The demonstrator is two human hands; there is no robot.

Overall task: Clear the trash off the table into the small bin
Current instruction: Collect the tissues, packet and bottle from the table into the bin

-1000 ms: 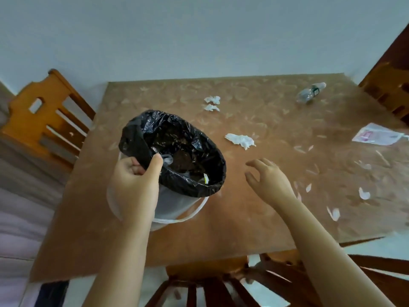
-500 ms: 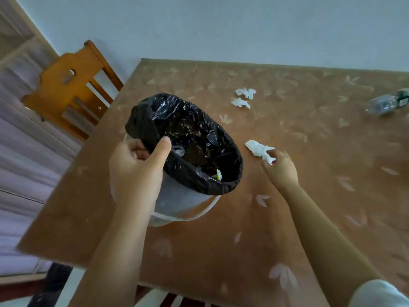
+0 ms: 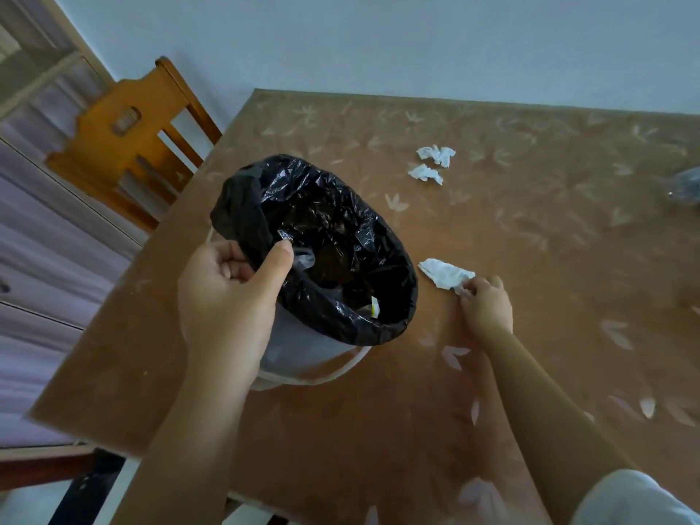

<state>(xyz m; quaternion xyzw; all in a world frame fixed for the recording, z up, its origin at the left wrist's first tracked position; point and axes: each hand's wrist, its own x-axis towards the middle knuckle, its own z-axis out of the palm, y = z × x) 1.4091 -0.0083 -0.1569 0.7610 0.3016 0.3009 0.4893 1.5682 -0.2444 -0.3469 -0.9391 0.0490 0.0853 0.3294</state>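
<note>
A wooden chair (image 3: 125, 134) stands off the tabletop's left edge, near its far left corner. The left hand (image 3: 227, 297) grips the near rim of a small white bin (image 3: 303, 354), thumb pressed over the black bag (image 3: 322, 236) that lines it, fingers curled on the outside. The bin is tilted with its mouth toward the right, over the left part of the brown patterned table (image 3: 530, 221); a few scraps show inside the bag. Just beside the bin's right rim lies a crumpled white tissue (image 3: 445, 273) on the tabletop. The right hand (image 3: 486, 306) has its fingertips pinched together on the near end of that tissue. Farther back, toward the far edge, two more crumpled tissues (image 3: 433, 162) lie close to each other. At the right edge of the view a clear plastic bottle (image 3: 687, 187) lies partly cut off.
</note>
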